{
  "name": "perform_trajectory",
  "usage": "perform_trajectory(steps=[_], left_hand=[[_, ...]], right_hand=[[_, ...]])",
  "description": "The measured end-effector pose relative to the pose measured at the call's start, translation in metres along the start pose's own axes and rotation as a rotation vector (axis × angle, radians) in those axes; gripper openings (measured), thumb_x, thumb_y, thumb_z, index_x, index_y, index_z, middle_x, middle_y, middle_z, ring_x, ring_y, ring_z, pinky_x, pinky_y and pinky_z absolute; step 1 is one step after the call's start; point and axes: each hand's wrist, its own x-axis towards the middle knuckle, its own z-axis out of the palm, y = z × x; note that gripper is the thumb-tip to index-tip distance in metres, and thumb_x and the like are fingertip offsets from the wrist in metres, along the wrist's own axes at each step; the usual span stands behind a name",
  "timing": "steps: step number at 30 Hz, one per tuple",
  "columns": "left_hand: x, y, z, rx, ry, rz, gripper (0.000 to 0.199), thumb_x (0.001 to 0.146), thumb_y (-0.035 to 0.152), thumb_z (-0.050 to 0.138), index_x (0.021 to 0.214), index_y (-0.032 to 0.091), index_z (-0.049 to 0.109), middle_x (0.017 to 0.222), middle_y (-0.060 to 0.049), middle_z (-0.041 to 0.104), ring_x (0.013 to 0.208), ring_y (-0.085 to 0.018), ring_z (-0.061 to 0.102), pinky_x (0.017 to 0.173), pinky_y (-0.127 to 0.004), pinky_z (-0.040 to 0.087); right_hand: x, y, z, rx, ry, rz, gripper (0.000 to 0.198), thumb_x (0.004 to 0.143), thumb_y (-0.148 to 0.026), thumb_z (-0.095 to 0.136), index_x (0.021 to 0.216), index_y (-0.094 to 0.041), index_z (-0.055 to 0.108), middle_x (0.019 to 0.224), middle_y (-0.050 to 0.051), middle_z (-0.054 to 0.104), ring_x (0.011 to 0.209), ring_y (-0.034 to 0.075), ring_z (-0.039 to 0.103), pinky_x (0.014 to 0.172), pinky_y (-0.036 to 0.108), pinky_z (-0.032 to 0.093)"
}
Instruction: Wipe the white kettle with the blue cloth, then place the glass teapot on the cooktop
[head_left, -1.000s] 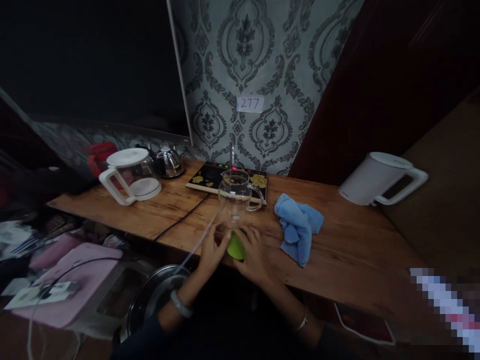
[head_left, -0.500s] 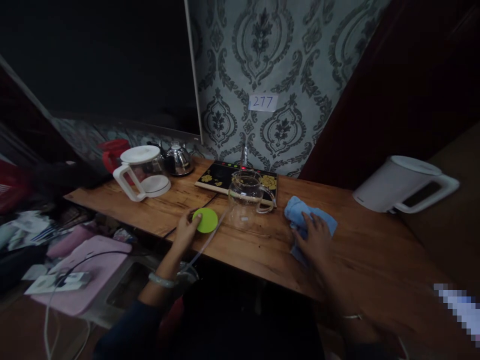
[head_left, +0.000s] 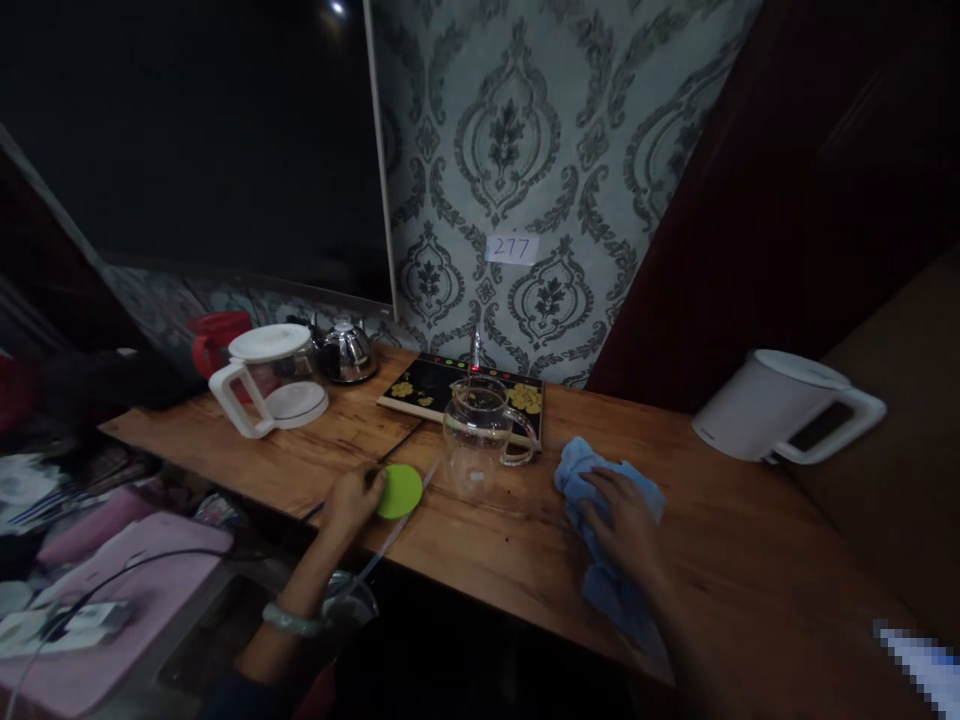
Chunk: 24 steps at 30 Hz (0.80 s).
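- Two hands of mine are down on the wooden table (head_left: 720, 540), well apart from each other.
- My left hand (head_left: 351, 497) rests at the table's near edge, its fingertips touching the rim of the green lid (head_left: 399, 491) at the lid's nine o'clock side; the lid lies flat on the wood. My fingers sit loosely against it, not clamped around it.
- My right hand (head_left: 621, 515) lies palm-down on the blue cloth (head_left: 609, 590), fingers spread and pressing into the crumpled fabric; whether they have gathered any of it I cannot tell.
- The glass teapot (head_left: 480, 440) stands upright between my hands, at about one o'clock from the lid and ten o'clock from the cloth, with no lid on its mouth and its handle turned toward the cloth.
- Just behind it, at twelve o'clock, lies the black cooktop (head_left: 450, 385) with gold flowers, against the patterned wall.
- Far off at ten o'clock stand a white-handled glass kettle (head_left: 271, 378) and a small steel kettle (head_left: 345, 350).
- At two o'clock from the cloth, well apart, a white electric kettle (head_left: 780, 405) sits with its handle pointing right.
- A thin clear tube (head_left: 397, 525) runs from beside the lid down over the table's near edge.
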Motion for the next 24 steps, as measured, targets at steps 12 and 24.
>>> perform_trajectory(steps=[12, 24], left_hand=[[0.015, 0.031, -0.026, 0.376, 0.04, 0.27, 0.03, 0.09, 0.025, 0.045, 0.105, 0.019, 0.07, 0.102, -0.009, 0.076, 0.095, -0.024, 0.07, 0.084, -0.032, 0.053], [0.146, 0.085, 0.045, 0.4, -0.102, 0.531, 0.043, 0.088, 0.007, 0.046, 0.123, 0.018, 0.069, 0.113, -0.011, 0.072, 0.106, -0.022, 0.063, 0.096, -0.033, 0.05]], right_hand=[[0.037, -0.03, 0.059, 0.165, -0.117, 0.05, 0.03, 0.089, -0.021, 0.044, 0.095, -0.016, 0.073, 0.101, 0.013, 0.072, 0.099, 0.027, 0.063, 0.089, 0.039, 0.048], [0.028, -0.044, 0.053, -0.04, -0.228, 0.032, 0.023, 0.092, -0.018, 0.051, 0.081, -0.021, 0.071, 0.088, 0.007, 0.07, 0.09, 0.024, 0.061, 0.077, 0.034, 0.036]])
